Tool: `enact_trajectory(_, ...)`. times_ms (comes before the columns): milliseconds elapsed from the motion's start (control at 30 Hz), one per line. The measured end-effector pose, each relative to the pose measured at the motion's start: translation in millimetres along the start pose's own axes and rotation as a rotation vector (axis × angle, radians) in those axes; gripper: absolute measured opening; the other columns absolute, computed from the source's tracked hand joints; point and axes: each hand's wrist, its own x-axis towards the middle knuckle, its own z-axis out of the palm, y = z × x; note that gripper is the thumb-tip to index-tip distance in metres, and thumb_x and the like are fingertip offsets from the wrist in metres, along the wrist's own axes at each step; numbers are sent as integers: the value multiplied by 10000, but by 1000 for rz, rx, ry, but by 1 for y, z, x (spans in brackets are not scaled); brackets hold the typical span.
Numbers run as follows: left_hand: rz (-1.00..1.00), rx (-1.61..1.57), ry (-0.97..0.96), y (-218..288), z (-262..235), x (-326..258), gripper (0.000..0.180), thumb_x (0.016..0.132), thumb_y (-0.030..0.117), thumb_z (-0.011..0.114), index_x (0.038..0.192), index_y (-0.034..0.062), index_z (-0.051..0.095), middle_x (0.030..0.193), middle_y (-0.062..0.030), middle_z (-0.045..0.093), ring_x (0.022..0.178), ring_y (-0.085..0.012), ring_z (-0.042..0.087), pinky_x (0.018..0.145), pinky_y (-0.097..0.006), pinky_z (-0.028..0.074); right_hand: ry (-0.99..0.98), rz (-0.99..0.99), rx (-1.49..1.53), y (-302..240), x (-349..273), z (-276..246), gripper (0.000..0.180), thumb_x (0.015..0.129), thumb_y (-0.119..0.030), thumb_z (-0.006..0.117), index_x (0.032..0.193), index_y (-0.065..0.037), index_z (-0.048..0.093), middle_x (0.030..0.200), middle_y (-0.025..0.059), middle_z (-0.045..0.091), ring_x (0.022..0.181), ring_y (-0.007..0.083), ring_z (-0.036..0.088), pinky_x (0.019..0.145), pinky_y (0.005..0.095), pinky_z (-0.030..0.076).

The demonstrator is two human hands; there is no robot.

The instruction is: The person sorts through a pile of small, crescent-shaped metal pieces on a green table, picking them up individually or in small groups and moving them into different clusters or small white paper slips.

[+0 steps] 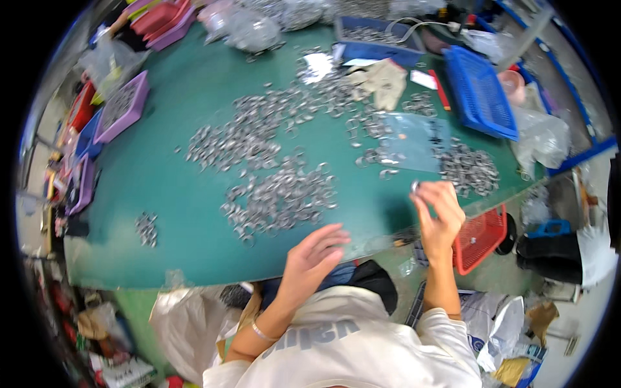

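In my right hand [440, 210], thumb and forefinger pinch a small grey metal ring [414, 186] above the right part of the green table. My left hand [315, 255] hovers at the table's near edge with its fingers stretched out, holding nothing. Just beyond it lies a loose heap of grey metal rings [281, 200]. Another spread of rings [242, 139] reaches from the left middle toward the back. To the right, beyond my right hand, a further pile of rings [469, 168] lies beside a clear plastic bag [411, 142].
A small ring cluster [147, 229] lies at the left. Pale gloves [381, 83], a blue bin [378, 48] and a blue basket [479, 94] sit toward the back right. Purple trays [132, 107] line the left edge. A red basket [482, 239] stands below the right edge.
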Motion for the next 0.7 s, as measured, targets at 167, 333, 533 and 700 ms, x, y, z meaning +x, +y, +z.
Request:
enact_trajectory(167, 167, -128, -19, 19, 2, -2, 443, 861, -40, 565, 1291, -53, 459, 1237, -168, 537, 1138, -222, 540, 929, -324, 459, -234, -218, 269, -56, -6, 18, 257, 613, -14, 703, 869, -3, 684, 866, 103, 631, 712, 249, 560, 616, 343, 440)
enact_trajectory(333, 242, -160, -59, 16, -8, -9, 345, 845, -63, 608, 1187, -45, 568, 1197, -112, 512, 1049, -162, 536, 862, -287, 484, -316, -335, 294, -72, -5, 23, 335, 586, -96, 658, 910, -18, 689, 884, 78, 616, 724, 223, 550, 587, 318, 396)
enact_trajectory(533, 251, -220, -114, 19, -10, -11, 329, 844, -94, 582, 1170, -52, 569, 1167, -115, 514, 1027, -164, 533, 849, -289, 484, -318, -394, 261, -77, -4, 20, 369, 581, -128, 639, 933, -31, 695, 880, 63, 596, 746, 213, 547, 588, 312, 387)
enact_trajectory(700, 202, -302, -119, 20, -8, -11, 317, 836, -90, 574, 1150, -51, 575, 1131, -114, 521, 1003, -165, 533, 870, -309, 458, -298, -383, 278, -77, -8, 22, 386, 569, -120, 641, 940, -27, 695, 878, 62, 597, 752, 216, 549, 592, 311, 392)
